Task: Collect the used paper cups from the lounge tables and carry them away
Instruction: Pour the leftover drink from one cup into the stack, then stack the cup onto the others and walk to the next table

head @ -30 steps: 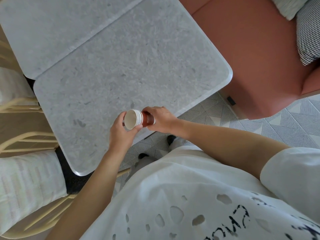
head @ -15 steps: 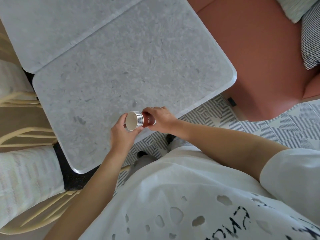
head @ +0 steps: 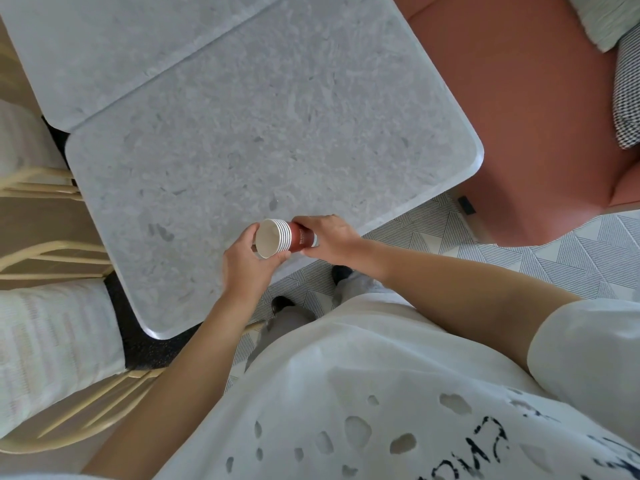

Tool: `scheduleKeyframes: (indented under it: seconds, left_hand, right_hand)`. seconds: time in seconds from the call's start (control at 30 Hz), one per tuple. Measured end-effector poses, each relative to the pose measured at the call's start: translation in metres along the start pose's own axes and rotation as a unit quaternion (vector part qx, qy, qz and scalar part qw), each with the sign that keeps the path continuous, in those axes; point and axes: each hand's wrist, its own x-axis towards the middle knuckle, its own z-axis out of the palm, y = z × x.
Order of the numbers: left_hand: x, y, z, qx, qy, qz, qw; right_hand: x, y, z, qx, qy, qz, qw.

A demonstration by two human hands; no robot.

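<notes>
Paper cups [head: 282, 239]: 1 nested stack, rims white, outer wall red; held on its side above the near edge of the grey table [head: 263, 133]. Long axis runs left-right, mouth toward the left hand [head: 247, 263], base toward the right hand [head: 330, 239]. Left hand: fingers curled round the rim end. Right hand: fingers wrapped over the red base end. Both touch the stack, equally near. No loose cup visible on the table; judged ready to carry off.
</notes>
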Motion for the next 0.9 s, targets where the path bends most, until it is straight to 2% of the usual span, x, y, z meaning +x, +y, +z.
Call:
scheduleKeyframes:
  seconds: [0.23, 0.4, 0.67, 0.9]
  left_hand:
    - [-0.005, -0.009, 0.003, -0.011, -0.005, -0.02, 1.0]
    - [-0.015, -0.023, 0.004, -0.005, -0.025, -0.075, 0.997]
    - [-0.044, -0.047, -0.014, -0.023, 0.022, -0.116, 0.993]
    - [-0.07, -0.062, -0.061, -0.094, 0.043, -0.121, 0.987]
  right_hand:
    - [0.0, 0.0, 0.001, 0.007, -0.006, -0.01, 1.0]
    - [-0.003, -0.007, 0.008, 0.013, 0.008, -0.036, 0.999]
    - [-0.004, -0.044, 0.031, 0.032, -0.027, -0.061, 0.997]
    - [0.0, -0.094, 0.029, 0.015, -0.059, -0.09, 0.994]
